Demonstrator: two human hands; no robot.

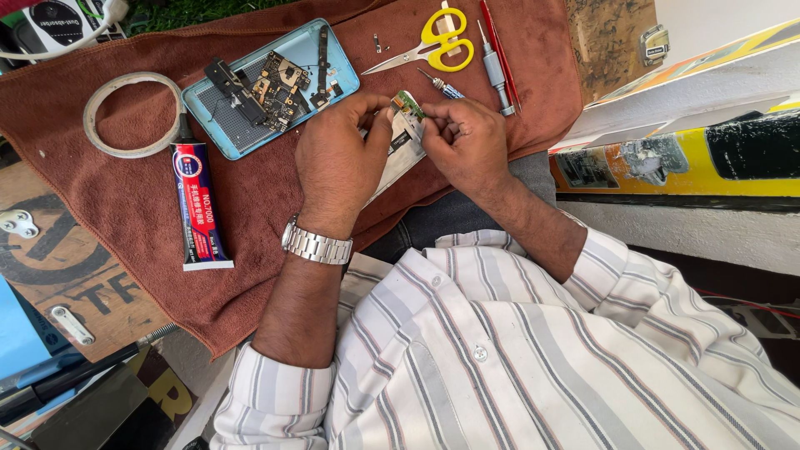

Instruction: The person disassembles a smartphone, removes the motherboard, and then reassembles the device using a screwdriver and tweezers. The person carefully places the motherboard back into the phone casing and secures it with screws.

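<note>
Phone body (398, 146), pale and flat with a small green circuit board at its upper end, sits pinched between a person's two hands above the brown towel (250, 192) that covers the bench, near the towel's front edge and just above the person's lap. Left hand (337, 158), a steel watch (317, 244) on its wrist, grips the body's left side with thumb and fingers closed on it; right hand (467, 142) has its fingertips pressed together on the top right corner, by the green board. Just behind the left hand lies a light blue tray (250, 133) holding dark circuit boards and loose parts. Toward the towel's left edge rest a ring of pale tape (108, 137) and, touching it, a red, blue and black tube of glue (196, 208) pointing toward the front. Along the towel's back edge lie yellow-handled scissors (429, 48), and beside them, toward the right edge, a grey screwdriver (496, 71) and a thin red tool (500, 50); a smaller screwdriver tip (440, 86) shows just behind the right hand. The person wears a striped, long-sleeved shirt (500, 358).
</note>
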